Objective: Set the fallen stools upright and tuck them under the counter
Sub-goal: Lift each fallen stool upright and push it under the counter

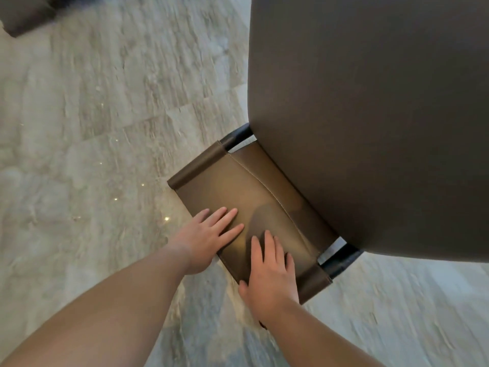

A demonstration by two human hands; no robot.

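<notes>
A brown leather stool stands upright below me, seen from above. Its wide seat fills the upper right, and its low backrest panel faces me, stretched between two dark frame posts. My left hand lies flat on the near-left part of the backrest, fingers straight. Beside it, my right hand presses flat on the near-right part, fingers spread. No counter is in view.
Pale marbled floor tiles spread to the left and below. A dark brown corner of another piece of furniture shows at the top left, blurred.
</notes>
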